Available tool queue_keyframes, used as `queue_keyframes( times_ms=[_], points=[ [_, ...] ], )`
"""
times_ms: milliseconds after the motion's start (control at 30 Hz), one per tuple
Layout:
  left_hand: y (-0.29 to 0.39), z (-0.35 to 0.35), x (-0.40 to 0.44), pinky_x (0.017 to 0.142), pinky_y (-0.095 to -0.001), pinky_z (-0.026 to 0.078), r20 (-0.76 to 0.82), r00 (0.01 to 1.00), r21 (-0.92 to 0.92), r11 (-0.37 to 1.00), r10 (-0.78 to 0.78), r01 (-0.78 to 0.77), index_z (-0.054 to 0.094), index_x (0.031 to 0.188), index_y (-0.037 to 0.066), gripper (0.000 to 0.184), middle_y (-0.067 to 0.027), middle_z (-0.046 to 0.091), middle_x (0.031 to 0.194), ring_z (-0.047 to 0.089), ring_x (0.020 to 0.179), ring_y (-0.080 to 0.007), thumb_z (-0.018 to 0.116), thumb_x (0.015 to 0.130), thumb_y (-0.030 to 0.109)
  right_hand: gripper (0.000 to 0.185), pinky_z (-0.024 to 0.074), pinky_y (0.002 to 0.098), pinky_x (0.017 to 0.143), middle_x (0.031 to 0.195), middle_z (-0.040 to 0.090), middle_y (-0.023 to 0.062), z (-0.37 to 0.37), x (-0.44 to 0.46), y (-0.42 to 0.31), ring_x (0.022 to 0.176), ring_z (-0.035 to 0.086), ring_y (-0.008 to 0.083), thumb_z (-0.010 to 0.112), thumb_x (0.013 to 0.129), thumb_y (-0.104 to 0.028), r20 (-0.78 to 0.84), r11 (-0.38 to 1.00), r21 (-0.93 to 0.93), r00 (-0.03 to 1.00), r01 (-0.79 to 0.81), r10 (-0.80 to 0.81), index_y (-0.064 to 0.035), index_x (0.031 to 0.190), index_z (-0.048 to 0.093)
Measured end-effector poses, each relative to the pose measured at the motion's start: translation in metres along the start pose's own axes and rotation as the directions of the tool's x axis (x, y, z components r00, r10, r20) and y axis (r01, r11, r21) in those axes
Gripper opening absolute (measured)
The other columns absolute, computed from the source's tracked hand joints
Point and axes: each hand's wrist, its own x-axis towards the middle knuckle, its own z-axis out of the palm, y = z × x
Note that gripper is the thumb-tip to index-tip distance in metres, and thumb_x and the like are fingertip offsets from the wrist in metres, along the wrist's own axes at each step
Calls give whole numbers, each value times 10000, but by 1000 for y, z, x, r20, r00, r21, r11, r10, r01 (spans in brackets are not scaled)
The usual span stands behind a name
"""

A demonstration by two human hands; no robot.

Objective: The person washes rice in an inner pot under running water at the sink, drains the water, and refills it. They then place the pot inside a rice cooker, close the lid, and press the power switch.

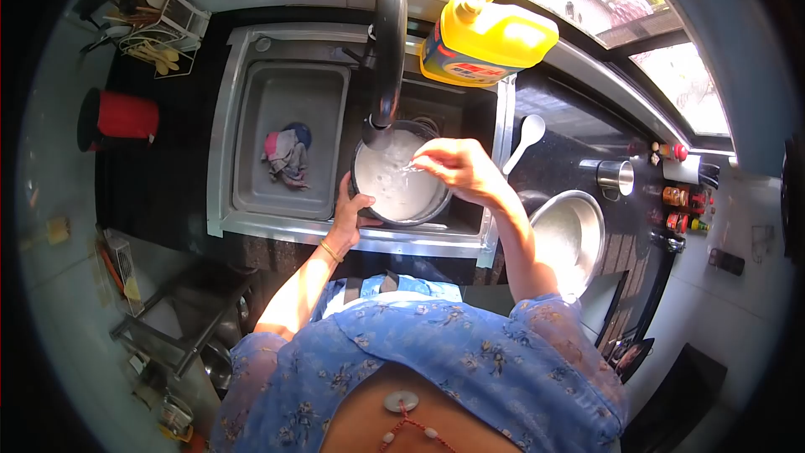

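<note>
The left hand [350,214] reaches up from below, its thumb over the rim of the dark pot [383,220] and its fingers along the outside — a grip on the pot's side. The right hand [453,169] comes in from the right, palm down, wrist bent, fingertips pinched narrow over the cloudy liquid [401,184]; whether they hold anything, I cannot tell. The pot sits at the sink's right basin [470,126], beneath the black faucet [387,50].

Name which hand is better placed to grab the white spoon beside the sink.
The right hand, I'd judge: it is nearer the white spoon and hovers over the pot, while the left hand holds the pot's side.
</note>
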Motion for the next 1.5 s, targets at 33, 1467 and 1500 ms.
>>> queue_keyframes(
  times_ms=[33, 1467, 1500],
  points=[
    [0, 0, 1, 619, -446, 581, -9, 1000, -4, 1000, -2, 2, 176, 1436, 149, 870, -157, 444, 1243, 539, 1040, -305, 617, 685, 157, 157, 484, 251, 757, 855, 652, 77, -5, -5, -5, 804, 617, 130, 607, 898, -142, -65, 976, 219, 998, 5, 9, 5, 918, 659],
    [71, 40, -80, 814, -543, 503, -86, 959, 114, 954, -270, 279, -23, 1480, 133, 970, -175, 361, 1344, 507, 1088, -334, 667, 822, 309, 558, 475, 306, 551, 827, 564, 143, 54, -26, 163, 707, 575, 196, 582, 630, 26, 55, 563, 617, 744, -549, 666, 90, 1175, 477],
    [70, 39, -82, 814, -543, 503, -90, 959, 112, 954, -270, 279, -23, 1480, 133, 970, -175, 361, 1344, 507, 1088, -334, 667, 822, 309, 558, 475, 306, 551, 827, 564, 143, 53, -26, 160, 707, 575, 196, 582, 630, 26, 58, 563, 616, 745, -551, 665, 90, 1175, 477]
  ],
)
